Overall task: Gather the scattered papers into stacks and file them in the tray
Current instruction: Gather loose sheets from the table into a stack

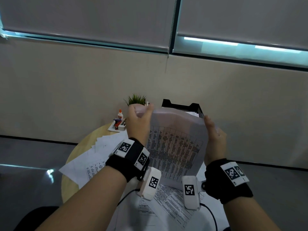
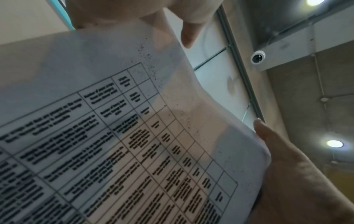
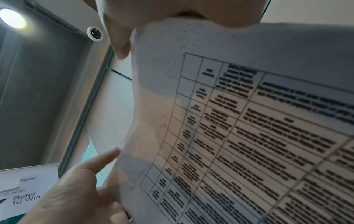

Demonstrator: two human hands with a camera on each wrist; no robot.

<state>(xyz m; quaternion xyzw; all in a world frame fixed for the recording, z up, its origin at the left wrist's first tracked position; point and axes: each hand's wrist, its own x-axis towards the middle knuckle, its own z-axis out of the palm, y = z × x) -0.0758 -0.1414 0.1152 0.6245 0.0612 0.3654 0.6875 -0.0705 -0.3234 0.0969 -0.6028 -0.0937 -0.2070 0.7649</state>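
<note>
Both hands hold a sheaf of printed papers (image 1: 176,144) upright above the round wooden table (image 1: 75,184), its long axis running from near and low to far and high, the printed table facing the person. The left hand (image 1: 138,120) grips the far left corner, fingers curled over the top edge; the right hand (image 1: 215,139) holds the right edge, thumb on the near face and fingers behind. In the right wrist view the thumb (image 3: 91,169) lies along the sheet's edge; how tightly the fingers behind press, I cannot tell.

What the coming move turns on: the black tray (image 1: 183,105) stands directly beyond the sheaf's far edge, at the far side of the table against the wall, and the paper hides most of it. The sheaf points roughly at it, so, by my judgement, it needs tipping forward and flat to slide in. The right hand looks slightly nearer the tray, which already seems to hold some sheets.

More loose papers (image 1: 93,157) lie fanned over the left and near parts of the table, unstacked. A small potted plant (image 1: 135,99) and a glue bottle (image 1: 120,114) with other stationery sit far left. Behind, a beige wall under drawn window blinds (image 1: 86,20)
</note>
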